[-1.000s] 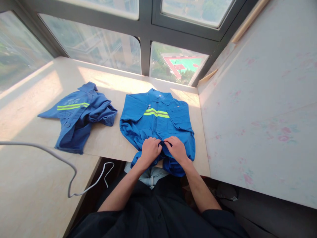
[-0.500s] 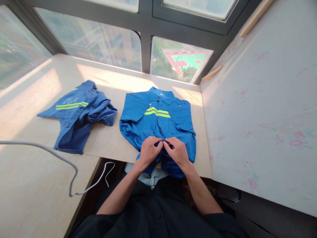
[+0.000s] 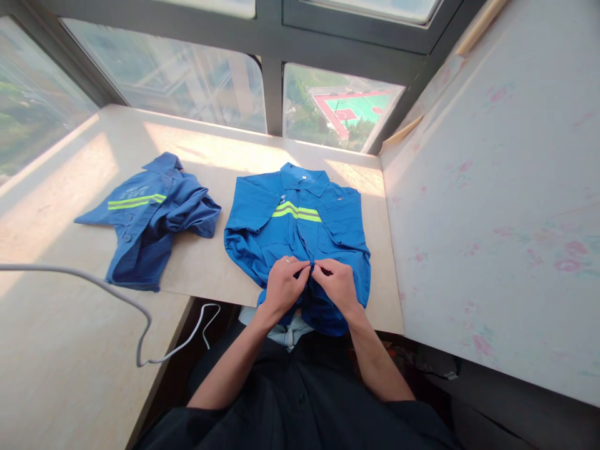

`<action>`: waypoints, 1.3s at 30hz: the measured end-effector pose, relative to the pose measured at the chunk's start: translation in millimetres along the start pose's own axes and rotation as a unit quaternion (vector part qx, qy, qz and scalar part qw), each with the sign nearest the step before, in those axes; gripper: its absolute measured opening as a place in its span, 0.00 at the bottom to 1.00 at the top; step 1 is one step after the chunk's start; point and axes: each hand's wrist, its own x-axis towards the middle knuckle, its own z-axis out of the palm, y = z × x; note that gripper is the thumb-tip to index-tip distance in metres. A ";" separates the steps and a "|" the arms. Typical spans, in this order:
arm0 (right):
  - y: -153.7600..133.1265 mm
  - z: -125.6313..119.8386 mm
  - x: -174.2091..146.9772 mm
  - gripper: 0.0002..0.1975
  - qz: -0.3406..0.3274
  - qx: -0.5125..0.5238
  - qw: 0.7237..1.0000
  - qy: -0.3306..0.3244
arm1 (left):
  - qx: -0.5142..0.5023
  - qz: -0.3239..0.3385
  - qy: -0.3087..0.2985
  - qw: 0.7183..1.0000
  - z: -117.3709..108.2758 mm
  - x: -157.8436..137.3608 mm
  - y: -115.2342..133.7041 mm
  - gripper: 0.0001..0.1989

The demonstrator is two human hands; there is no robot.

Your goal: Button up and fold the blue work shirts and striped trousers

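hands (image 3: 285, 286) — both pinching the blue jacket (image 3: 300, 234) | crumpled garment (image 3: 152, 219) — apart, left

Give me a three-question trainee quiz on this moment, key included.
1. True or false: the crumpled blue cloth shirt and the brighter blue cloth jacket both carry yellow-green stripes.
2. What does the left hand touch: A) the shirt, B) the jacket, C) the grey window frame?
3. Fill in: in the picture, the pale grey cable lies to the .... of the jacket.
Key: 1 true; 2 B; 3 left.
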 end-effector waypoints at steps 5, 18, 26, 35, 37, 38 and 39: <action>3.2 -9.0 1.2 0.11 -0.019 0.027 0.998 -0.045 | -0.038 -0.007 -0.016 0.999 -3.1 -0.5 1.9 0.08; 7.5 -16.4 -3.2 0.10 0.031 0.103 0.990 -0.093 | -0.124 -0.063 -0.028 0.990 -13.3 -3.2 1.7 0.08; 4.3 -14.5 -14.0 0.14 0.111 0.169 0.978 -0.057 | -0.094 -0.046 -0.012 0.994 -14.5 -9.4 5.4 0.08; -14.7 -11.7 -18.6 0.10 0.048 0.016 0.999 -0.011 | -0.024 0.025 -0.026 0.999 -6.5 -20.1 15.9 0.10; -15.1 -10.3 -18.9 0.10 0.041 -0.017 0.999 -0.011 | -0.015 0.022 -0.035 0.999 -6.0 -20.7 16.8 0.10; -14.9 -9.6 -19.0 0.10 0.038 -0.028 0.999 -0.011 | -0.012 0.018 -0.035 0.999 -5.9 -20.8 17.3 0.11; -14.5 -9.0 -19.1 0.10 0.036 -0.034 0.999 -0.008 | -0.011 0.013 -0.033 0.999 -6.0 -20.8 17.7 0.11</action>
